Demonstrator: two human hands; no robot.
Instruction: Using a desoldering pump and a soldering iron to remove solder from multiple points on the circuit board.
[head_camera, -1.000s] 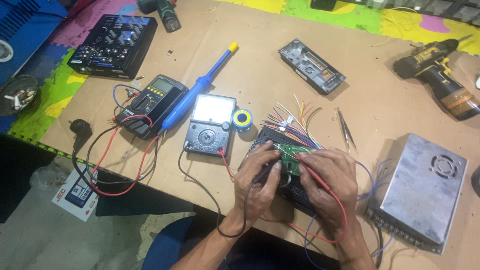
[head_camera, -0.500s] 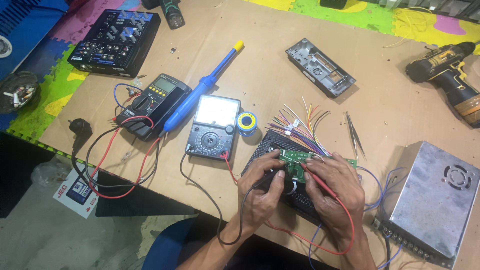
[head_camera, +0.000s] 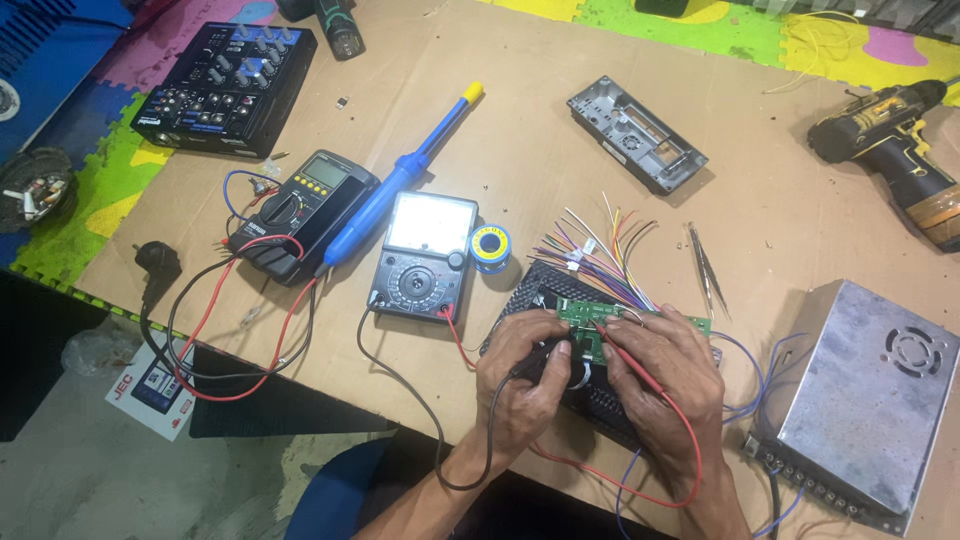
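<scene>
**Bench count: meters, drills, probes**

Lying on the cardboard: 2 multimeters, a digital one and an analog one; 2 cordless drills; 1 blue desoldering pump; 1 solder spool; 1 tweezers; 1 metal power supply; 1 mixer. 2 hands are holding 2 probes.

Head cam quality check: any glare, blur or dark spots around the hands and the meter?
Head view: sharp and evenly lit on the left hand, right hand and green circuit board; pale glare washes out the analog meter dial; metal box shows soft sheen; floor at lower left falls dark; edges bend slightly.
</scene>
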